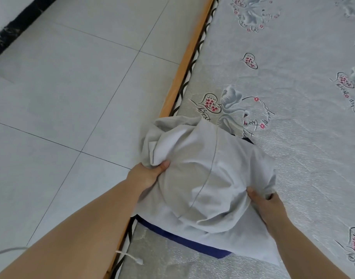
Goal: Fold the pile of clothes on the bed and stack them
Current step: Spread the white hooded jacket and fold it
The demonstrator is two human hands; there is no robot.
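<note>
Pale floor tiles (pixel 71 87) lie left of the bed (pixel 293 57), at whose near left edge a grey garment (pixel 202 178), pinched by left hand (pixel 148 174) and right hand (pixel 267 204), could be dragged overboard by uneven pulling.

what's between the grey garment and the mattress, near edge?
A dark blue cloth lies under the grey garment, its edge peeking out over the mattress, in the head view.

Pale tiled floor (pixel 75 93) lies left of the bed (pixel 293 87), whose flower-printed mattress sits in a wooden frame (pixel 184 63); a dark skirting (pixel 15 27) beyond.
</note>
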